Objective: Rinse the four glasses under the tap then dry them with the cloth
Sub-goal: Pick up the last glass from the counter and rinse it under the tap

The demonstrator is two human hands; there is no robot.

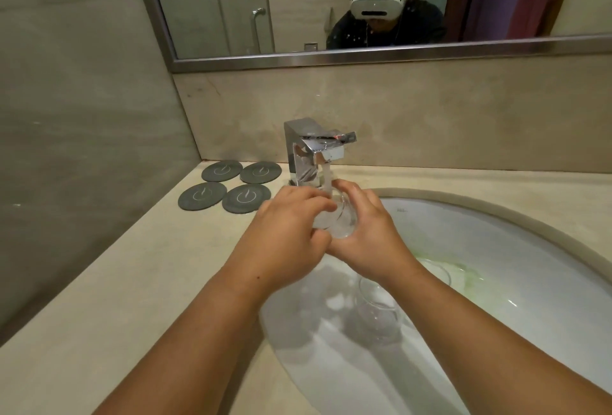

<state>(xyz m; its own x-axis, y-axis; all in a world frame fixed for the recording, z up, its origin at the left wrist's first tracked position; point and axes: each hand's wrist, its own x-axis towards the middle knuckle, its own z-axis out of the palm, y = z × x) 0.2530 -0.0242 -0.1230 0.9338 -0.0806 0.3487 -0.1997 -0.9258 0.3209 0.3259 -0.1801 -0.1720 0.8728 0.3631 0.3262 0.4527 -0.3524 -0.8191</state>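
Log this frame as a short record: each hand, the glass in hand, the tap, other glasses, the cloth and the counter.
left hand: grips the held glass from its left side
right hand: cups the same glass from the right
held glass: clear, just below the tap spout, over the sink
second glass: lies in the sink, below the forearms
cloth: not in view
counter: four grey coasters, left of the tap
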